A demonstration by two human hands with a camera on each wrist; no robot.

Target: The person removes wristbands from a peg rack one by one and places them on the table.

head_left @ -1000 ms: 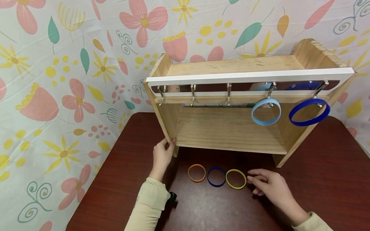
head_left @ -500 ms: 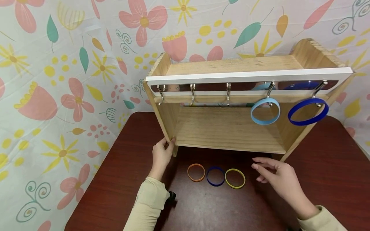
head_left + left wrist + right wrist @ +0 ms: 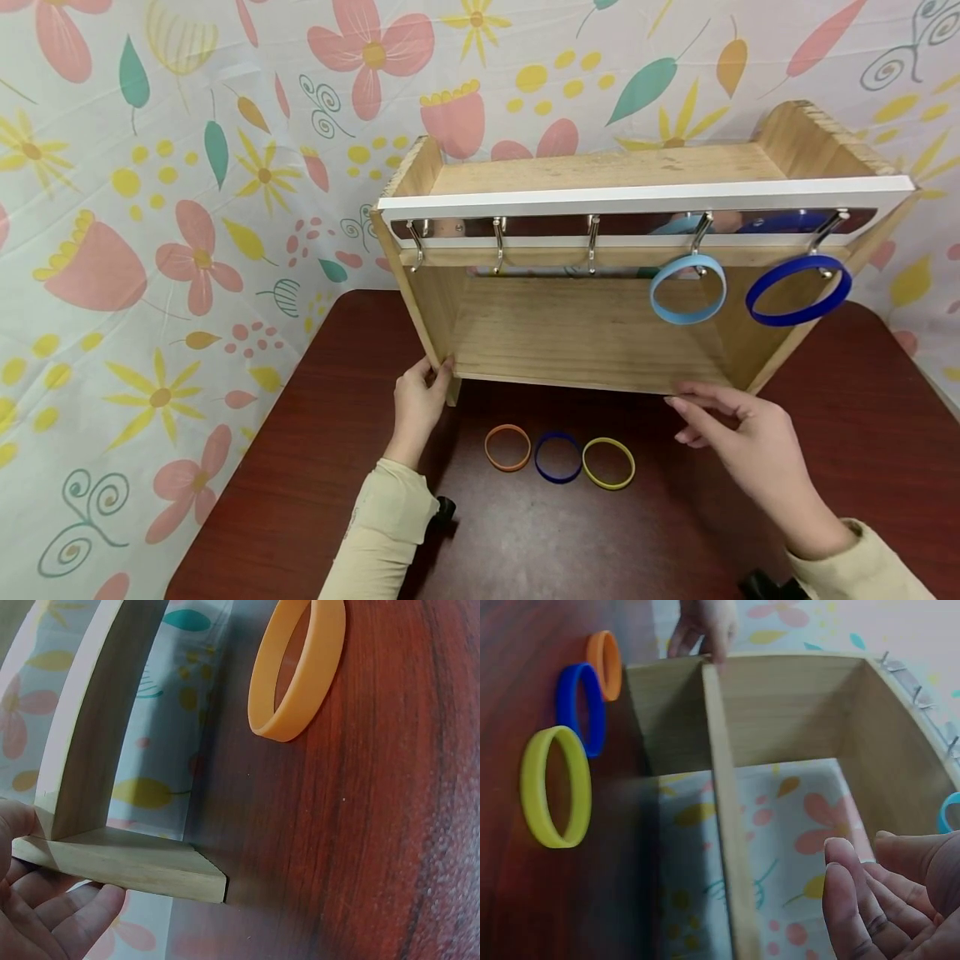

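Note:
My left hand [image 3: 417, 408] grips the lower left side panel of a small wooden shelf [image 3: 585, 333]; in the left wrist view its thumb is at the front edge and its fingers wrap the panel. Holding nothing, my right hand [image 3: 753, 437] hovers by the shelf's lower right front edge, fingers loosely bent. On the table in front lie an orange wristband [image 3: 507, 469], a dark blue wristband [image 3: 557, 481] and a yellow wristband [image 3: 609, 487], side by side. A light blue wristband [image 3: 687, 319] and another blue wristband [image 3: 797, 318] hang from the two rightmost hooks.
A white rail [image 3: 540, 198] with several metal hooks [image 3: 499, 246] runs along the shelf's upper front; the three left hooks bear nothing. The dark red table [image 3: 322, 442] carries the shelf. A flower-patterned cloth [image 3: 277, 108] covers the wall close behind.
My right hand has moved up and away from beside the yellow wristband toward the shelf's lower right edge. The left hand keeps its grip, and the wristbands stay where they were.

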